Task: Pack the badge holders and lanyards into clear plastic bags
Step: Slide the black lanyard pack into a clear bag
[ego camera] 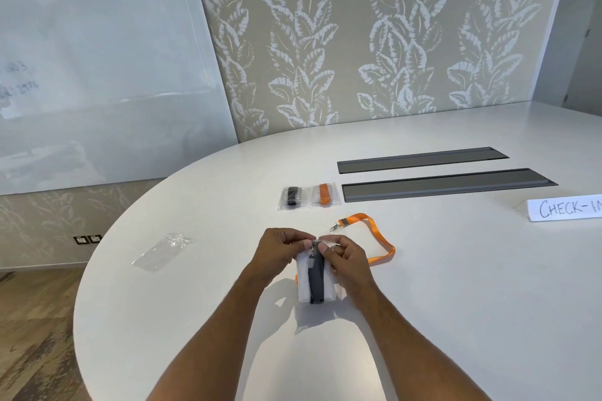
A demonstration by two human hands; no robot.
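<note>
Fingers (323,249) of both hands pinched the top edge of a clear bag (315,283) holding a folded black lanyard, low over the near part of the white table (195,303); the left hand (280,252) and right hand (347,259) gripped it from either side. Just beyond lay a loose orange lanyard (379,238). Farther off sat two packed bags (308,195), one black, one orange. An empty bag (162,251) lay well left. A card (565,209) at right read "CHECK-IN", cut off.

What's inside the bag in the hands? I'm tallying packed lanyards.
A folded black lanyard against something white shows inside the bag. The hands cover its top.
</note>
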